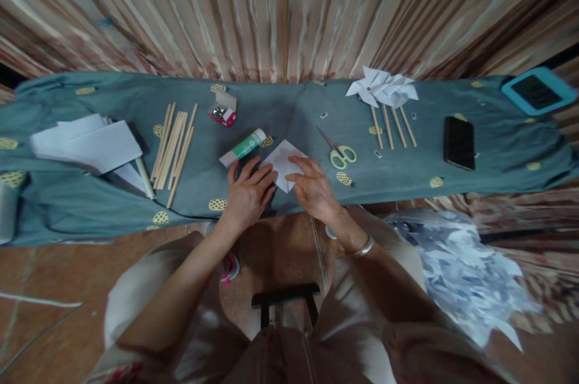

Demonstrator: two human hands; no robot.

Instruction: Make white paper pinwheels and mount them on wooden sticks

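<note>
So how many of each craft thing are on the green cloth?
Paper pinwheels on sticks: 4
Scissors: 1
Glue stick: 1
Small box of pins: 1
Folded paper square under left hand and right hand, at: 1
Total: 8; the loose sticks are too bunched to count.

Long bench [289,113] w/ teal cloth. Left end: white paper sheets [88,144], wooden sticks [174,149]. Mid, near front edge: glue stick [243,147], paper square [284,162], scissors [337,150]. Right: paper pinwheels [382,90] at back edge, black phone [459,143], blue-cased tablet [538,91] at back right corner.
</note>
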